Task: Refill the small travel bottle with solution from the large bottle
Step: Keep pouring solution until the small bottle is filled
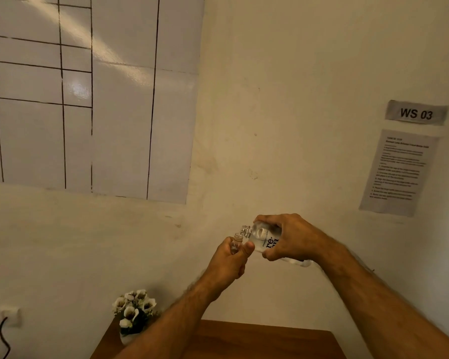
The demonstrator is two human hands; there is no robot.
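My right hand [293, 238] gripped the tilted large bottle [263, 238], neck beside the travel bottle's [236, 244] mouth in my left hand's [230, 263] grip; pouring needed steadier alignment.

Two bare hairy forearms, no sleeves or jewellery

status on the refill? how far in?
Done: both bottles look uncapped, threaded necks bare. In hand: left hand holds the small bottle upright; right hand tips the large bottle, its mouth just above the small one's. Whether liquid is flowing, I cannot tell. Left: finish pouring, recap both.
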